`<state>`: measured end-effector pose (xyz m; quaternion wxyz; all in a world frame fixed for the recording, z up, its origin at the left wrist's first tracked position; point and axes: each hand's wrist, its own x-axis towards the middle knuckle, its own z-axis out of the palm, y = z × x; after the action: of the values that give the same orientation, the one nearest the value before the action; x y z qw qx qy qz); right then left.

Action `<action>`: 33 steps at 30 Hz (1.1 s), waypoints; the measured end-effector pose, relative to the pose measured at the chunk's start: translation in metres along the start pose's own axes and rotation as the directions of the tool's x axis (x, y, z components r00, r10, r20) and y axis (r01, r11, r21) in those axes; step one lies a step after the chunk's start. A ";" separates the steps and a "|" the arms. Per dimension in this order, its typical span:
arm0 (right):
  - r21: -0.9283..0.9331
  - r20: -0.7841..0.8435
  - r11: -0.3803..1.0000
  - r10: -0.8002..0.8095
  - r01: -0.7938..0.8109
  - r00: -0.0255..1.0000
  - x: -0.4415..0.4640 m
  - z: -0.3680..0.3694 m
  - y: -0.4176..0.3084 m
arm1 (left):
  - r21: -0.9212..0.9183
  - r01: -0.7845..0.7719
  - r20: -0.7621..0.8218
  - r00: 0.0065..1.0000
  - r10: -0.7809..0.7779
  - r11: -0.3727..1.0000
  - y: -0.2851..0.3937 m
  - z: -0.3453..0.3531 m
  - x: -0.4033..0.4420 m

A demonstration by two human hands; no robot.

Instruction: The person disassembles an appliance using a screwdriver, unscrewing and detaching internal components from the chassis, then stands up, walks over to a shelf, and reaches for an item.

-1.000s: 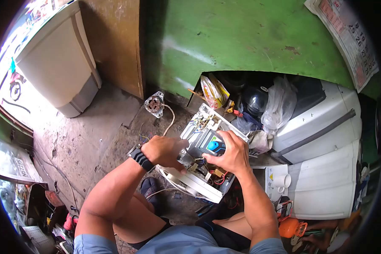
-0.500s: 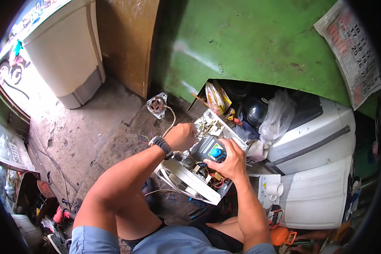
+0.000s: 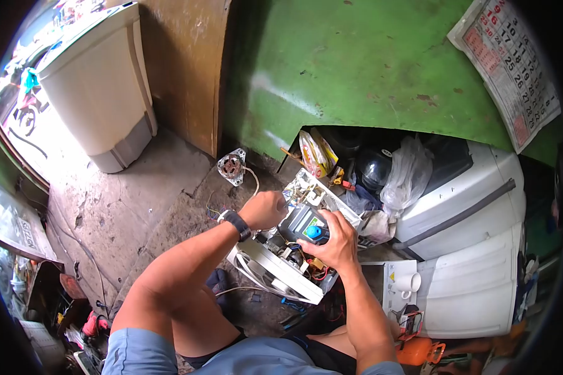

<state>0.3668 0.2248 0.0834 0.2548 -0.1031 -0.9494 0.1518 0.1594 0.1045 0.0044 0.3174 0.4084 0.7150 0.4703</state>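
Observation:
My right hand [image 3: 338, 240] is wrapped round the side of a grey box with a blue dial and a green-and-white face [image 3: 305, 220]; it looks like a meter. The box sits over an opened white appliance housing [image 3: 294, 275], with wires and small parts exposed inside. My left hand [image 3: 266, 209], with a dark band on the wrist, is closed just left of the box, above the housing. Its fingertips are pinched together, and what they hold is hidden. A pale cable runs from near my left hand to a round motor [image 3: 231, 167] on the floor.
A tall white appliance body [image 3: 97, 87] stands at the far left. Green sheet metal [image 3: 369, 69] fills the back. White panels [image 3: 469, 287], a mug [image 3: 408, 283] and a plastic bag [image 3: 410, 178] are at the right. Tools and clutter lie lower left.
The view has tilted slightly, so the surroundings sit a little lower. Both hands keep much the same positions, with the right hand still on the grey box.

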 end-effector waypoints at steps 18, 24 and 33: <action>0.013 -0.062 0.999 -0.031 0.032 0.998 -0.001 -0.013 -0.008 | -0.558 0.402 0.234 0.915 -0.328 0.726 -0.002 0.002 0.012; -0.050 -0.108 0.996 -0.072 0.067 0.991 -0.008 -0.020 -0.011 | -0.690 0.384 0.278 0.923 -0.264 0.614 0.014 -0.007 0.004; -0.029 -0.225 1.000 -0.003 -0.004 0.974 -0.018 -0.009 -0.011 | -0.549 0.422 0.171 0.901 -0.398 0.722 -0.004 0.003 0.015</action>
<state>0.3860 0.2119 0.0864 0.3590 -0.1235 -0.9166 0.1253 0.1536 0.1179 -0.0017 0.5357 0.1349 0.6057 0.5727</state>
